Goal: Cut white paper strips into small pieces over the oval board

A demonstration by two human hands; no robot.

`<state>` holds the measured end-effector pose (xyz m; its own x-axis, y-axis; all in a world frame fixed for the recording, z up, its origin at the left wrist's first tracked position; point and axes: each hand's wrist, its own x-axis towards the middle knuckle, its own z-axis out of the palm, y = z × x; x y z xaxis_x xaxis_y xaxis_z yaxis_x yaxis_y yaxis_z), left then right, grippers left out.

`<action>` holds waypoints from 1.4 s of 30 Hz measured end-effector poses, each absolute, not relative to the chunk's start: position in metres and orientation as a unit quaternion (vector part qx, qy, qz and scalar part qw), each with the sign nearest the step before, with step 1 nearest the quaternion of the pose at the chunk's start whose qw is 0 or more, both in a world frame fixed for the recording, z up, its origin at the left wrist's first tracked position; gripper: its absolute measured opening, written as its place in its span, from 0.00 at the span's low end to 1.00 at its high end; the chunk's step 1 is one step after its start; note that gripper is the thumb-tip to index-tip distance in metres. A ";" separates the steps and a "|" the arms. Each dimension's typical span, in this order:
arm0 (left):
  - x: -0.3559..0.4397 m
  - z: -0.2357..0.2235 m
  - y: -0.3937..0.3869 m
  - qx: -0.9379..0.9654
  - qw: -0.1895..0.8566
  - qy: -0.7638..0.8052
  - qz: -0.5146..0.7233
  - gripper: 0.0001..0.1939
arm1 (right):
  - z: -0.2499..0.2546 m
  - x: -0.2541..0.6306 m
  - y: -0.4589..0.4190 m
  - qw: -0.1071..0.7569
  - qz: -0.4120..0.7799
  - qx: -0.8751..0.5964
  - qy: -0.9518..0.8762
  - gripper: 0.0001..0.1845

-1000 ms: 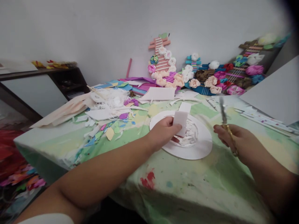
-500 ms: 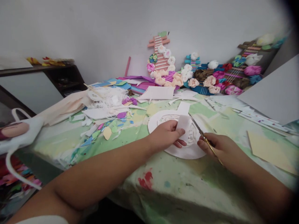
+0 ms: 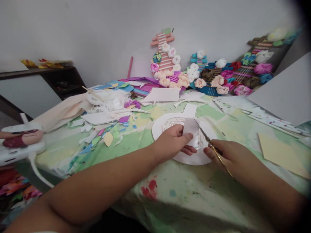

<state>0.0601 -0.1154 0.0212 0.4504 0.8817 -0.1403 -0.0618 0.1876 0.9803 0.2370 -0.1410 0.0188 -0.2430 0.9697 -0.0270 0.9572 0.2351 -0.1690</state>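
Left hand [image 3: 174,139] pinches white card [image 3: 190,128], right hand [image 3: 225,156] grips scissors [image 3: 206,137]

Thumb and fingers of the left are closed on the card above a white disc [image 3: 158,131] on the tabletop [image 3: 138,139]. Right fingers wrap the gold handles [image 3: 221,160], blades [image 3: 203,132] at the card's upper right edge. Further out lie a string tangle [image 3: 109,100] and paper scraps [image 3: 108,139], left, and a yellow sheet [image 3: 282,155], right.

a place for handicrafts

it looks like a craft room or workshop: a paint-stained tablecloth [image 3: 170,181] lies strewn with coloured scraps [image 3: 108,139] and tangled white string [image 3: 109,99], and flower-trimmed, guitar-like pieces [image 3: 166,61] stand along the wall [image 3: 109,32].
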 end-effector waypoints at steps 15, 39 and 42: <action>0.059 0.023 -0.119 0.512 0.684 0.388 0.345 0.03 | 0.018 0.233 -0.143 0.068 0.126 -0.609 -0.780 0.20; 0.060 0.022 -0.120 0.451 0.714 0.418 0.336 0.02 | 0.030 0.226 -0.145 0.042 0.372 -0.598 -0.709 0.28; 0.061 0.017 -0.121 0.422 0.730 0.408 0.350 0.03 | 0.031 0.225 -0.149 0.034 0.415 -0.590 -0.692 0.29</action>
